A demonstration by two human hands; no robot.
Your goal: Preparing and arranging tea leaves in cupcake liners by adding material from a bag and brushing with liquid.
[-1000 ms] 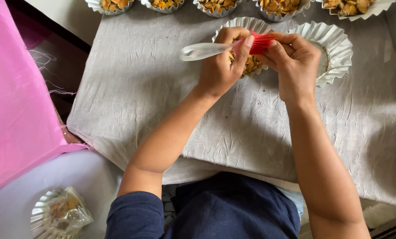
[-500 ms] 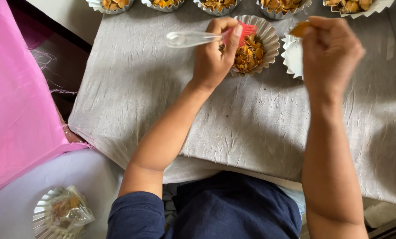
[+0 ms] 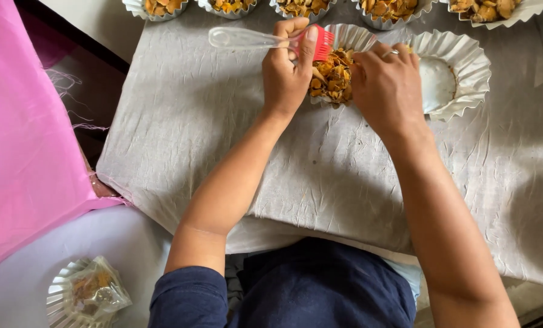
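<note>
1. The right hand [image 3: 388, 85] covers the right side of a filled cup [image 3: 335, 70]; its fingertips are hidden, so I cannot tell whether they pinch anything. A ring shows on one finger.
2. The left hand [image 3: 288, 71] hides the cup's left rim. Its fingers are curled tight around a brush [image 3: 265, 40] with a clear handle pointing left and red bristles over the cup.
3. The cup sits at the far middle of the table, holding orange-brown flaky pieces.
4. Just right of it, touching, lies an empty pleated white cup [image 3: 459, 76], partly behind the right hand.
5. A row of filled cups [image 3: 393, 9] along the far edge is cut off by the frame.
6. A wrinkled grey cloth [image 3: 223, 133] covers the table.
7. Pink fabric [image 3: 22, 140] hangs at left. At near left, a cup wrapped in clear film [image 3: 86, 294] rests on a pale surface.
</note>
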